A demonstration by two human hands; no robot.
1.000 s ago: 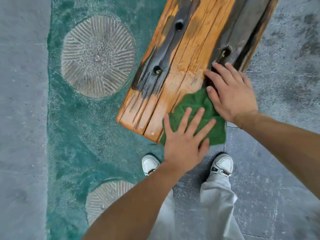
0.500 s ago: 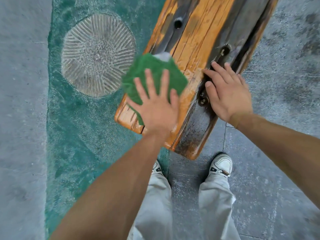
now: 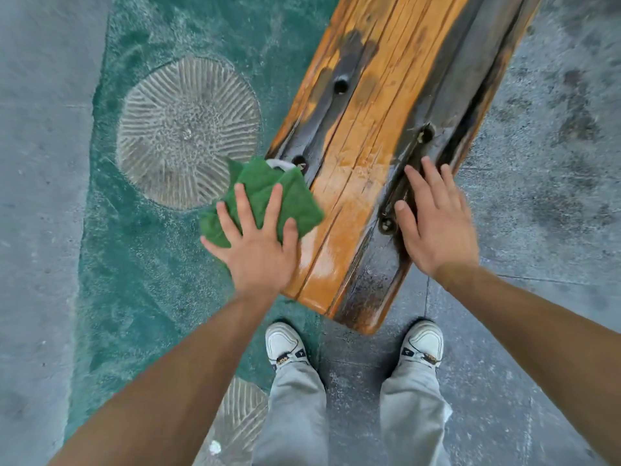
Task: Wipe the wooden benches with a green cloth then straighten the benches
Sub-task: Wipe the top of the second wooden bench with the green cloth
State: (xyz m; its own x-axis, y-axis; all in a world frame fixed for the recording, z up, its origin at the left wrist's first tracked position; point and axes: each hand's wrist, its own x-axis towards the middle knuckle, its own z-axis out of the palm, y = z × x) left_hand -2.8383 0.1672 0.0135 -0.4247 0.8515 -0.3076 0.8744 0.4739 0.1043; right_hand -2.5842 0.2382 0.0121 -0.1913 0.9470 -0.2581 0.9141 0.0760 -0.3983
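Flat left hand (image 3: 257, 253) on green cloth (image 3: 265, 196), bench (image 3: 369, 163) edge hidden.

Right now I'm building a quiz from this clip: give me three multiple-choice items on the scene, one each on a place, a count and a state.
1. Where does the green cloth lie?
A. bench's left edge
B. on the ground
C. over a shoe

2. How many white shoes show?
A. one
B. two
C. three

3. How is the right hand?
A. fist
B. flat on the bench
C. gripping the cloth

Key: 1 A, the left hand presses it at the wooden bench edge; 2 B, a pair below the bench; 3 B, fingers straight on the wood.
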